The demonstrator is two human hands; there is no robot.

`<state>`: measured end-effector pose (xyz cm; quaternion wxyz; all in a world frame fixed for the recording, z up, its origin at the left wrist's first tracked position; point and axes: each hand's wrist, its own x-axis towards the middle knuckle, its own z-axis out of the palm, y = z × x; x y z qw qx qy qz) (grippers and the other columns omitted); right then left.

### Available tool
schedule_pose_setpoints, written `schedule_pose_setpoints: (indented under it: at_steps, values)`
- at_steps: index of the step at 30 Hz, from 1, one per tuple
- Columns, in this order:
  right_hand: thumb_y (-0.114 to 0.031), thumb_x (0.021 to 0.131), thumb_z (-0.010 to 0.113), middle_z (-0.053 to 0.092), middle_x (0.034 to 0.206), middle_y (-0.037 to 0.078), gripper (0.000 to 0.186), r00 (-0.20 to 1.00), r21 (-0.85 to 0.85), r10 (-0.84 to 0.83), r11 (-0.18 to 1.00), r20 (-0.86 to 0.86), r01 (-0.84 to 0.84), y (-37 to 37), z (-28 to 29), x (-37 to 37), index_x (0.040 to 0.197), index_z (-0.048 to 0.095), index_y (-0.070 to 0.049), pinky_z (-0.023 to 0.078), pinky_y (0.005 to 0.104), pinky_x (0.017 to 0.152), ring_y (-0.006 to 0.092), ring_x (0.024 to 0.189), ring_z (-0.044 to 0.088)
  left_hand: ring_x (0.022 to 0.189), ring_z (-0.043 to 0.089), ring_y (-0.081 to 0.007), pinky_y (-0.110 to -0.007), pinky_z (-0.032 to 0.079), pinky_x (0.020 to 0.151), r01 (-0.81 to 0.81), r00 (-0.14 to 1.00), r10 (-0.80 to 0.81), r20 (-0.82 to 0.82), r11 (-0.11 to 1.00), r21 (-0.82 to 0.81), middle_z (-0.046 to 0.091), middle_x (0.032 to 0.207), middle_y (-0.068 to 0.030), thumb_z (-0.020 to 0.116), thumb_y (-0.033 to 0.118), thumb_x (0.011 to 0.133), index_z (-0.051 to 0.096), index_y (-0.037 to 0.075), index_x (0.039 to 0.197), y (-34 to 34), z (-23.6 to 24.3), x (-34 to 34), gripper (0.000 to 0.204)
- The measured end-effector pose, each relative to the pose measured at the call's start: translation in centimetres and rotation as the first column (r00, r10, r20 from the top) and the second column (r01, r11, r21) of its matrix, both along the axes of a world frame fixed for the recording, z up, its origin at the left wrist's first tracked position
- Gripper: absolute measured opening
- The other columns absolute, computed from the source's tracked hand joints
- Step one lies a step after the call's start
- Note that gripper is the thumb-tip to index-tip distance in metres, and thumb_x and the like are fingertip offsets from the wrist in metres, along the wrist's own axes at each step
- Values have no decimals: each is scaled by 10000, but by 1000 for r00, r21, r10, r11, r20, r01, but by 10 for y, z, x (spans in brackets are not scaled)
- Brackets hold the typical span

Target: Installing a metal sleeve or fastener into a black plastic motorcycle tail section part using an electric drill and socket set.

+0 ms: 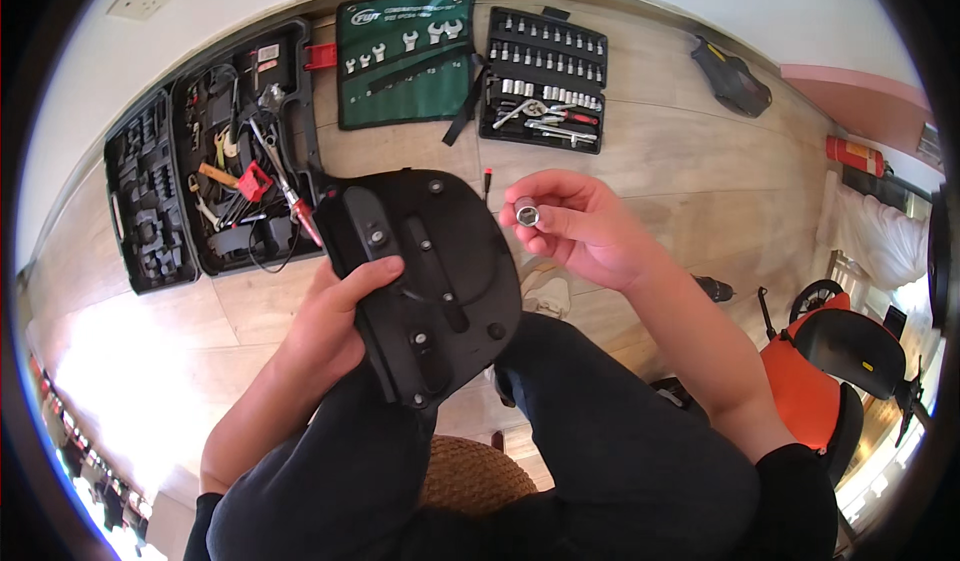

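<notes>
My left hand (345, 306) is closed on the left edge of a black plate-like part (465, 251), its thumb lying across the face. Slots, raised ribs and several bolt heads mark that face; the part is tilted above my left thigh. My right hand (585, 226) pinches a small shiny metal socket (527, 215) between thumb and fingers, its open end showing. The socket is just right of the black part and apart from it. Beyond my hands, an open socket set (545, 81) in a black case lies on the floor.
A green wrench pouch (405, 61) and an open black toolbox (215, 231) with mixed tools lie at the far left. A small screwdriver (487, 183) lies beyond my hands. To the right are an orange and black wheeled thing (805, 381) and a red cylinder (855, 155).
</notes>
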<state>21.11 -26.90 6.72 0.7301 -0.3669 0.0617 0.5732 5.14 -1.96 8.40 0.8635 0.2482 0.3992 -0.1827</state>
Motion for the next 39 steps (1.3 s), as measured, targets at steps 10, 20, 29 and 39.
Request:
schedule_pose_setpoints:
  at_steps: [10, 20, 29, 39]
  values:
    - [31, 952, 657, 717, 1043, 60, 223, 750, -384, 347, 914, 563, -135, 32, 13, -20, 1171, 690, 14, 558, 271, 843, 119, 918, 682, 1055, 703, -241, -403, 615, 922, 42, 999, -42, -16, 999, 11, 647, 1211, -138, 661, 30, 944, 500, -15, 1338, -6, -2, -2, 428]
    - [-50, 957, 664, 717, 926, 20, 211, 642, -612, 358, 758, 678, 224, -31, -144, 136, 1161, 717, -44, 546, 275, 729, 96, 767, 628, 1088, 699, -275, -429, 601, 951, 97, 986, -93, -140, 995, 20, 656, 1235, -160, 664, 71, 943, 496, -23, 1359, 1, -18, -18, 458]
    - [-130, 809, 799, 742, 805, 123, 135, 218, -756, 735, 557, 642, 343, 5, -194, 163, 924, 774, -65, 549, 375, 710, 256, 758, 717, 1059, 706, -272, -413, 606, 932, 44, 982, -40, -185, 999, 20, 674, 1191, -168, 669, 58, 938, 546, -50, 1300, 6, -20, -19, 397]
    - [-212, 827, 801, 710, 831, 145, 163, 36, -709, 798, 513, 602, 484, -2, -190, 163, 886, 724, -81, 532, 452, 712, 346, 792, 687, 1069, 701, -264, -407, 599, 940, 54, 983, -52, -175, 998, 11, 672, 1192, -159, 687, 55, 926, 546, -40, 1310, 5, -24, -20, 421]
